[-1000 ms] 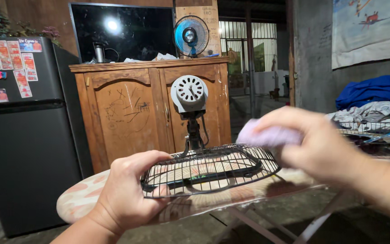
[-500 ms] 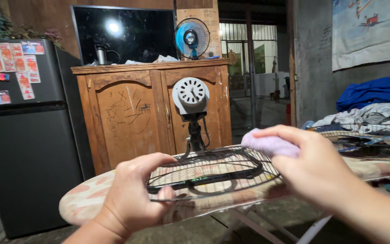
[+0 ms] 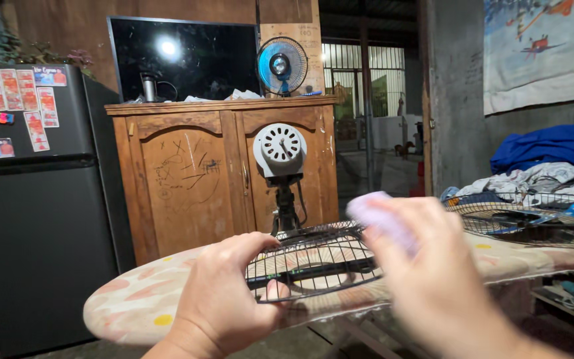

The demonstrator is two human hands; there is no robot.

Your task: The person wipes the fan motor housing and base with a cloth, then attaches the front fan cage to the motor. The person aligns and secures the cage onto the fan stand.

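My right hand (image 3: 433,279) is sliding nearer across the grille (image 3: 313,259), seemingly gripping the cloth (image 3: 380,216); left fingers (image 3: 260,242) are still pinching its rim.

Both forearms bare; no sleeves or rings.

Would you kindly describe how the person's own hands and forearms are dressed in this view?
Both are bare. The left hand shows no glove, ring, watch or sleeve down to the wrist. The right hand is motion-blurred, but it and its forearm also appear uncovered, with no sleeve or jewellery visible.
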